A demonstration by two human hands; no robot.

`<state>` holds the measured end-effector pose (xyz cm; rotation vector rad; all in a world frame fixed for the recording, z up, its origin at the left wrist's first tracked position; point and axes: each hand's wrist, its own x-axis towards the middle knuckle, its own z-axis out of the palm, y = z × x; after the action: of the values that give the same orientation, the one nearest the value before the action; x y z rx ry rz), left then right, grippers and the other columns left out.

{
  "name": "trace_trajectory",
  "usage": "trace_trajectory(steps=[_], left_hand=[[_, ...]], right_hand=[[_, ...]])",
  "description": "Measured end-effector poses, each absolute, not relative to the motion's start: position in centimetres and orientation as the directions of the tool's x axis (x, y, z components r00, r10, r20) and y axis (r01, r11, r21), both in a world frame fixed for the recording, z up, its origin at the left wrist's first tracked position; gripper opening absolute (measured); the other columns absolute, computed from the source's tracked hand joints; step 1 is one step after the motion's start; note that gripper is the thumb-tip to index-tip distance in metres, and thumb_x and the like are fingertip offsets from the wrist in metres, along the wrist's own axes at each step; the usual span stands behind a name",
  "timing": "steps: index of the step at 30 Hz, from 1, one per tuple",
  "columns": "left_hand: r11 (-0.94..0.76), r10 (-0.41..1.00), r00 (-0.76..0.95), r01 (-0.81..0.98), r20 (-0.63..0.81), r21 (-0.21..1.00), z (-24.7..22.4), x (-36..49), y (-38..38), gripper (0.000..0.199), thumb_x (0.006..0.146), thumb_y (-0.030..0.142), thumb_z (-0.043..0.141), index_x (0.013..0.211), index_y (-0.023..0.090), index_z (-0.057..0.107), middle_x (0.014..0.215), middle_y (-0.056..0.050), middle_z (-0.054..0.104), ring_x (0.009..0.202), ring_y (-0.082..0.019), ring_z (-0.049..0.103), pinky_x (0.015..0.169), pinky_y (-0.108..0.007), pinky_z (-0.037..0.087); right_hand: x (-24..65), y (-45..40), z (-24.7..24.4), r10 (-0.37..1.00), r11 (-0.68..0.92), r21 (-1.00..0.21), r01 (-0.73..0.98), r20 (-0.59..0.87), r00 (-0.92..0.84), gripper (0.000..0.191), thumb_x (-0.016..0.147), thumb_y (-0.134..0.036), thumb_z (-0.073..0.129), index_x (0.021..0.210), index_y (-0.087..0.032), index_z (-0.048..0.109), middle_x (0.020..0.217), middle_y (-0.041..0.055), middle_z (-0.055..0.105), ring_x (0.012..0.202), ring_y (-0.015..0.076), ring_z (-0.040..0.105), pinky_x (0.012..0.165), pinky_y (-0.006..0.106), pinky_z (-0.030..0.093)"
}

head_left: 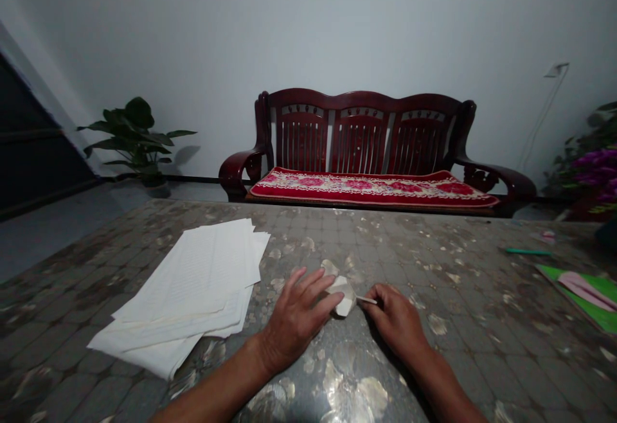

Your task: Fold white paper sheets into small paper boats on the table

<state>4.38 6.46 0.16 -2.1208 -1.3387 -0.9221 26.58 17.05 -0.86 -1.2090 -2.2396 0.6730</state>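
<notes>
A small white folded paper piece [346, 302] with a flat, many-sided body is between my hands, just above or on the table; I cannot tell which. A thin pale stem [367, 299] sticks out from its right side. My left hand [301, 314] grips the body from the left, its thumb across the near face and its fingers along the far edge. On the other side, my right hand [398, 320] is closed, with thumb and forefinger pinching the stem's end. The remaining fingers of that hand are curled and partly hidden.
A loose stack of white paper sheets [193, 281] lies to the left on the patterned tablecloth [463, 359]. At right are a green pen-like stick [527, 251], a green sheet [554, 276] and a pink item [585, 289]. Beyond the table stands a wooden bench [361, 98].
</notes>
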Motion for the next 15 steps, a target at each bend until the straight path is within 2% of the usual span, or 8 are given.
trace_trajectory(steps=[3,7,10,15], left_hand=[[-0.403,0.626,0.305,0.914,0.718,-0.037,-0.3,4.3,7.1,0.025,0.095,0.021,0.062,0.119,0.026,0.063,0.122,-0.003,0.068,0.129,-0.022,0.051,0.119,-0.043,0.027],[-0.403,0.677,0.328,0.914,0.659,-0.041,-1.0,3.1,7.6,0.008,0.096,0.021,0.060,0.097,0.024,0.066,0.102,0.001,0.072,0.116,-0.019,0.057,0.117,-0.042,0.028],[-0.397,0.701,0.331,0.917,0.632,-0.040,-1.1,2.3,7.5,0.014,0.097,0.017,0.057,0.087,0.023,0.065,0.102,0.000,0.072,0.111,-0.019,0.059,0.114,-0.043,0.031],[-0.438,0.695,0.387,0.896,0.605,-0.071,-0.8,1.9,7.4,0.015,0.099,0.020,0.054,0.092,0.023,0.066,0.103,-0.002,0.073,0.102,-0.019,0.061,0.095,-0.036,0.041]], right_hand=[[26.2,16.9,-0.6,0.835,0.516,-0.629,0.582,0.218,-0.505,0.017,0.086,-0.034,0.054,0.074,-0.022,0.059,0.075,0.0014,0.064,0.077,0.0194,0.058,0.069,0.028,0.035],[26.2,17.2,-0.8,0.852,0.468,-0.676,0.570,0.173,-0.494,0.015,0.083,-0.033,0.055,0.073,-0.022,0.058,0.074,0.0005,0.063,0.077,0.0193,0.058,0.068,0.027,0.036],[26.3,17.6,-1.1,0.865,0.417,-0.716,0.560,0.123,-0.486,0.015,0.082,-0.035,0.056,0.073,-0.022,0.059,0.075,0.0001,0.064,0.076,0.0195,0.059,0.068,0.027,0.037],[26.4,18.1,-1.4,0.865,0.399,-0.736,0.547,0.104,-0.491,0.017,0.083,-0.037,0.054,0.073,-0.022,0.058,0.074,0.0002,0.065,0.075,0.0193,0.059,0.065,0.027,0.038]])
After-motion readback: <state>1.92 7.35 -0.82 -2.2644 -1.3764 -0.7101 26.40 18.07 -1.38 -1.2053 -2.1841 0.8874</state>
